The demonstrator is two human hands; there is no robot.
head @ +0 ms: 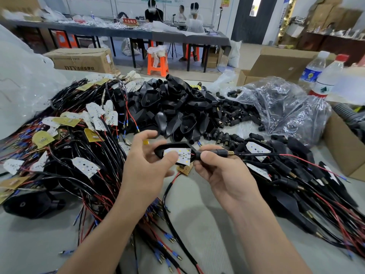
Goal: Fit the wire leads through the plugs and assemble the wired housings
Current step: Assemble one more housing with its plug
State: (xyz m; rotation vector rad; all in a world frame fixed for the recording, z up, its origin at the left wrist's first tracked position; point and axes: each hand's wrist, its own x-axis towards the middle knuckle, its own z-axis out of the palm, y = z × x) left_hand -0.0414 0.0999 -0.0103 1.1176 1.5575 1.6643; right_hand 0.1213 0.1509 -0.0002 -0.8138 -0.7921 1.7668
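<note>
My left hand (pixel 147 161) holds a black housing (pixel 173 148) at table centre, its thumb pressing on the white LED board (pixel 182 156) seated inside. My right hand (pixel 221 169) grips the housing's neck and the black plug (pixel 222 152) with a brass tip. Black and red wire leads (pixel 276 154) run out of the plug to the right. A heap of empty black housings (pixel 177 107) lies behind my hands. Loose black plugs (pixel 235 115) spill from a clear bag. Wired LED boards (pixel 85 135) tangle on the left.
Assembled wired housings (pixel 292 175) are stacked at the right. Two water bottles (pixel 324 76) and cardboard boxes (pixel 347 147) stand at the right edge. A large plastic bag (pixel 21 91) fills the left. People sit at a far table (pixel 177 34) beyond an orange stool (pixel 158 64).
</note>
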